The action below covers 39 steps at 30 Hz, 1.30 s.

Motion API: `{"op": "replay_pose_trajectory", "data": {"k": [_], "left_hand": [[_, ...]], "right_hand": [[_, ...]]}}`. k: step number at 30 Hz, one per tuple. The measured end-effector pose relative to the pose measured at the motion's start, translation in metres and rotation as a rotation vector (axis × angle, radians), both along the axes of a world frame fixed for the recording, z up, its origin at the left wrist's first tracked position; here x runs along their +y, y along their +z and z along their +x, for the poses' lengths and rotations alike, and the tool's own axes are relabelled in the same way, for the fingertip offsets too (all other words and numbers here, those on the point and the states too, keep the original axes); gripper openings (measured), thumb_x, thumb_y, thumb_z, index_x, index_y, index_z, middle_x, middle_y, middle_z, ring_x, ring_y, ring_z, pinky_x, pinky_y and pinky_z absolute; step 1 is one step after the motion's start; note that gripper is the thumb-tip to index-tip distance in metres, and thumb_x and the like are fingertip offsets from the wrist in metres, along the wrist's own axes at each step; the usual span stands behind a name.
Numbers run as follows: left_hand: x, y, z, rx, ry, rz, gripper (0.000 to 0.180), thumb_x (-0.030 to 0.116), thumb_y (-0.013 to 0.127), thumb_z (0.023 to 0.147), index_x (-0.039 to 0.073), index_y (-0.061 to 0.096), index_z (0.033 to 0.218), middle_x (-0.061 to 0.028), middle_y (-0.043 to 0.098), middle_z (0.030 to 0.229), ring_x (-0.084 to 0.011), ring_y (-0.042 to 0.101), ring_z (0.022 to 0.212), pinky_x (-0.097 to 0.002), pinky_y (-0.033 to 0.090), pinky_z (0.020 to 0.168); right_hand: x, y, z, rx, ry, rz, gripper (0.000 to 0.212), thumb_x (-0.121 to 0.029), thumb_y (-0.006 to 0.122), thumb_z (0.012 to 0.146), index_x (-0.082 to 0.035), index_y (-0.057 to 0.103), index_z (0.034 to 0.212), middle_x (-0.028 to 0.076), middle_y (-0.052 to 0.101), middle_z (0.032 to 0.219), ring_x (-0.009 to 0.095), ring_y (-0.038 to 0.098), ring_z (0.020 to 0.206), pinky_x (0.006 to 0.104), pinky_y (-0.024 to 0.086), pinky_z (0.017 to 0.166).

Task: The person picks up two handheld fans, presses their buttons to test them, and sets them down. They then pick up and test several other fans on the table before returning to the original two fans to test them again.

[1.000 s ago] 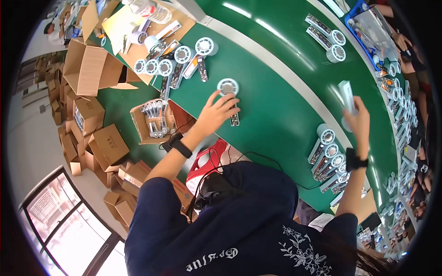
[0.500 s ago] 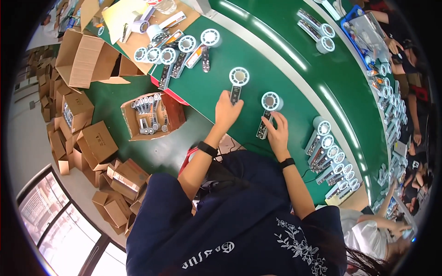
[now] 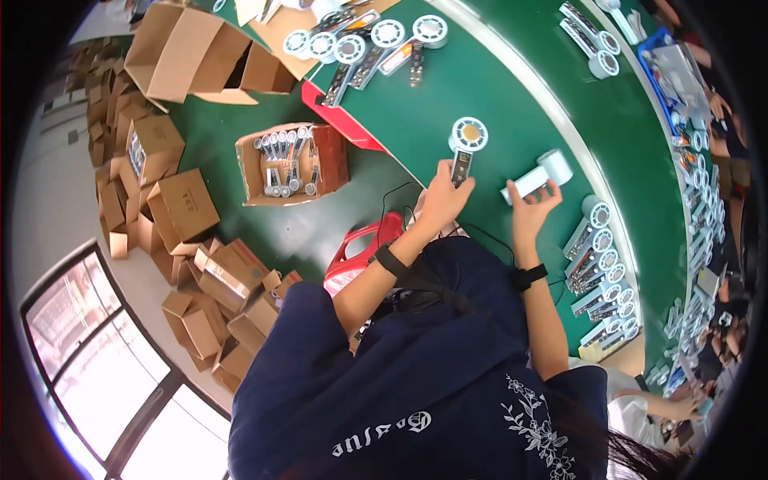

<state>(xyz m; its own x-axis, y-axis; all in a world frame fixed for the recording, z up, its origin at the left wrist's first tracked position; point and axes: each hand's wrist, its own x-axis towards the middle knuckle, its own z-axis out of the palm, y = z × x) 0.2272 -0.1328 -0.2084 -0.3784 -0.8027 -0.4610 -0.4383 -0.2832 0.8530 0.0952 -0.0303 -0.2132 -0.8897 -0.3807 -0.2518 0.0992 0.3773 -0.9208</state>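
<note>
My left hand [image 3: 445,197] is closed around the handle of a pale handheld device [image 3: 469,136]. Its round, slotted ring head points away from me, and a dark circuit board shows in the handle. Farther right, my right hand [image 3: 534,214] grips a second pale handheld device [image 3: 530,182] between thumb and fingers. This one lies tilted with its smooth pale side up and its cylindrical head toward the far right. Both are over the green table [image 3: 424,116]. A row of similar devices [image 3: 602,240] lies along the table to the right of my right hand.
More such devices [image 3: 388,34] lie in a cluster at the far left of the table. A green conveyor [image 3: 560,80] with a pale rail runs beyond. On the floor stand an open carton [image 3: 340,164] holding devices, stacked cardboard boxes [image 3: 184,210] and a red stool [image 3: 384,232]. Co-workers sit at far right.
My right hand has turned its device over, so the smooth pale side now shows instead of the circuit board. My left hand keeps its hold. The whole view has shifted.
</note>
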Motion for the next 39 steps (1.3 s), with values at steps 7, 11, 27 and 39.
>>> {"op": "replay_pose_trajectory", "data": {"k": [7, 11, 27, 39], "left_hand": [[0.004, 0.038, 0.025, 0.004, -0.056, -0.010, 0.037, 0.024, 0.060, 0.082, 0.000, 0.042, 0.104, -0.0171, 0.058, 0.076, -0.0289, 0.060, 0.066, -0.0405, 0.046, 0.064], [0.000, 0.039, 0.030, 0.149, 0.000, 0.270, 0.034, 0.020, 0.051, 0.091, 0.001, 0.037, 0.115, -0.0064, 0.051, 0.083, -0.0108, 0.053, 0.067, -0.0250, 0.043, 0.049], [0.025, 0.186, -0.041, 0.778, -0.349, 0.450, 0.027, 0.029, 0.039, 0.097, 0.006, 0.038, 0.110, -0.0048, 0.048, 0.096, -0.0072, 0.045, 0.052, -0.0183, 0.032, 0.034], [0.096, 0.239, -0.111, 0.845, -0.798, 0.518, 0.031, 0.029, 0.039, 0.096, 0.002, 0.036, 0.110, -0.0096, 0.050, 0.091, -0.0090, 0.045, 0.048, -0.0204, 0.032, 0.034]], "right_hand": [[0.011, -0.006, -0.051, 0.595, 0.614, 0.527, 0.051, -0.013, 0.070, 0.078, -0.001, 0.040, 0.117, 0.009, 0.060, 0.091, 0.015, 0.059, 0.073, 0.0291, 0.048, 0.062], [-0.001, -0.005, -0.057, 0.047, 0.655, 0.265, 0.033, -0.013, 0.064, 0.082, -0.002, 0.045, 0.107, 0.007, 0.062, 0.083, 0.011, 0.053, 0.059, 0.0259, 0.043, 0.052], [0.082, 0.198, -0.011, -0.454, 0.119, -0.551, 0.027, -0.035, 0.038, 0.099, -0.012, 0.036, 0.111, -0.001, 0.047, 0.075, 0.005, 0.041, 0.054, 0.0181, 0.030, 0.045], [0.138, 0.260, 0.006, -0.278, -0.164, -0.767, 0.022, -0.027, 0.034, 0.100, -0.010, 0.034, 0.115, 0.002, 0.047, 0.076, 0.005, 0.039, 0.051, 0.0178, 0.029, 0.041]]}}
